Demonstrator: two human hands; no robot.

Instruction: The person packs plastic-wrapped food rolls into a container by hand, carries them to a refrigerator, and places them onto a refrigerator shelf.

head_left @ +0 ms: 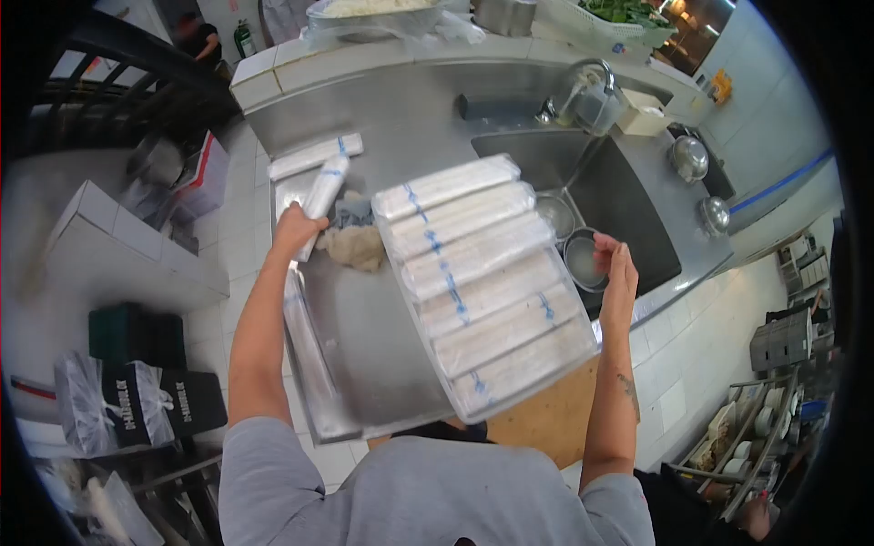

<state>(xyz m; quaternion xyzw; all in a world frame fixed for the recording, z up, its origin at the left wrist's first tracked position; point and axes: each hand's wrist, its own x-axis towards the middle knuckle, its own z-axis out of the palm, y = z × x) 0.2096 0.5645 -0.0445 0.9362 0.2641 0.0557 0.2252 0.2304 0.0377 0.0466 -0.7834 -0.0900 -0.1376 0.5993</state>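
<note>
My left hand (296,229) is closed around a long, pale plastic-wrapped pack (326,187) with blue print, held at a slant over the counter's left side. Another such pack (314,156) lies just behind it. Crumpled cloths, one beige (353,247) and one grey, sit to the right of that hand. A tray (443,369) bearing several similar packs (492,273) in a row rests at an angle on the counter beside the sink. My right hand (617,268) is raised to the tray's right, fingers extended, near a round metal bowl (583,262) at the sink's edge.
The steel sink (637,214) with its faucet (596,65) lies beyond the tray. Metal bowls (689,158) stand on the right counter. A green-leaf basket (619,23) is on the back ledge. At the far left back is another person (196,41). Bagged dark boxes (150,405) stand lower left.
</note>
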